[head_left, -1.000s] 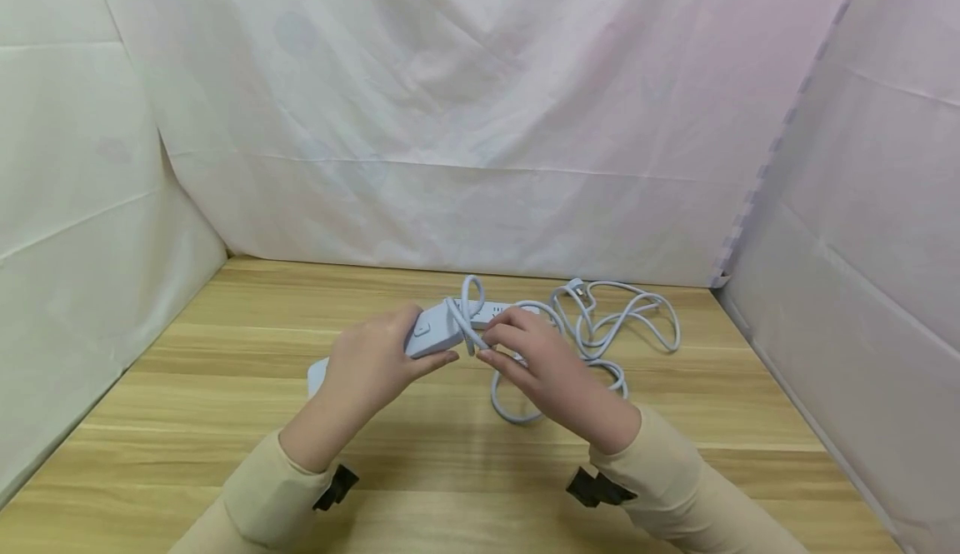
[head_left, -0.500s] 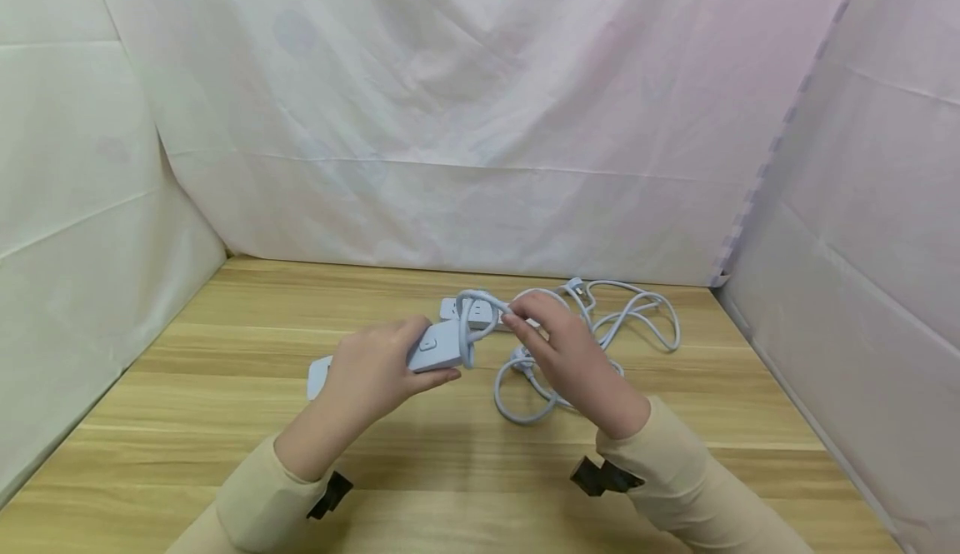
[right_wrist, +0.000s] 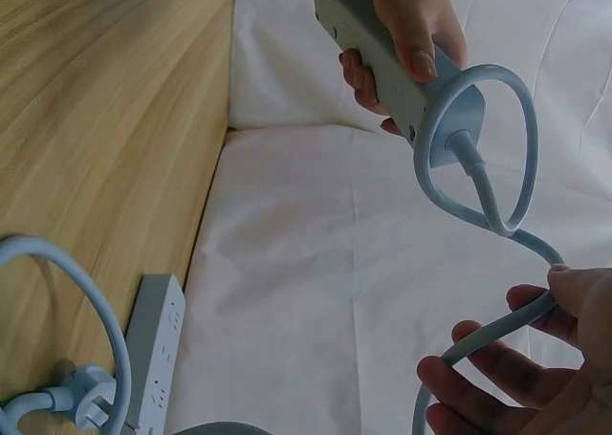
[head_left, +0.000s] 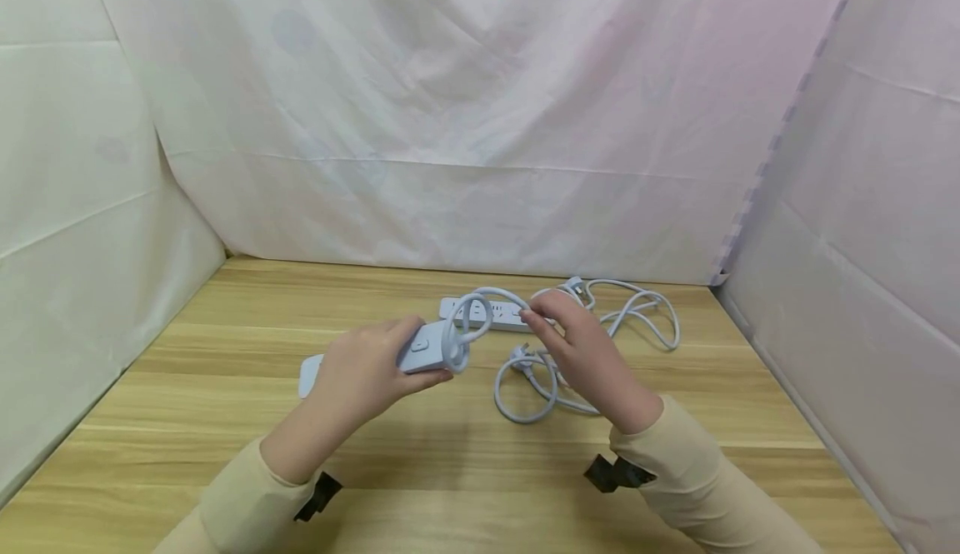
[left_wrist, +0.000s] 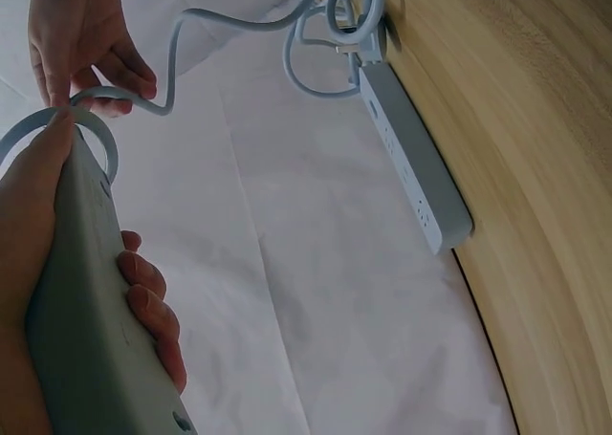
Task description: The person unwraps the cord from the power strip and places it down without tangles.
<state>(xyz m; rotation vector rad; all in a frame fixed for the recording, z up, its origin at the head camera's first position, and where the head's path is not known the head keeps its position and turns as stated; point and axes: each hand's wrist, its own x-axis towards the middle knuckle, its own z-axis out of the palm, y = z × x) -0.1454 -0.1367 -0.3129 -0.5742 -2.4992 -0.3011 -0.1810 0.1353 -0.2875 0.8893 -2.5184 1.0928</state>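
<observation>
My left hand (head_left: 360,371) grips a white power strip (head_left: 423,349) around its body, holding it raised over the table with its switch end toward the right. From that end the strip's cord (right_wrist: 483,337) makes a round loop, then runs across to my right hand (head_left: 581,358). There the thumb and fingers pinch the cord, as the right wrist view shows. The loop hangs close in front of the strip's end. Behind the hands, a second white power strip (head_left: 498,314) lies on the table, its sockets visible.
A plug (head_left: 521,358) lies beside a coil of cord at the middle right of the wooden table (head_left: 225,429). Farther back, another plug (head_left: 575,286) sits among tangled grey-white cords (head_left: 637,314). White cloth (head_left: 450,121) walls off the back and both sides.
My right hand has moved right, drawing the cord away from the strip, and the loop at the strip's end has shifted. The left hand, still gripping the strip, has drifted slightly left.
</observation>
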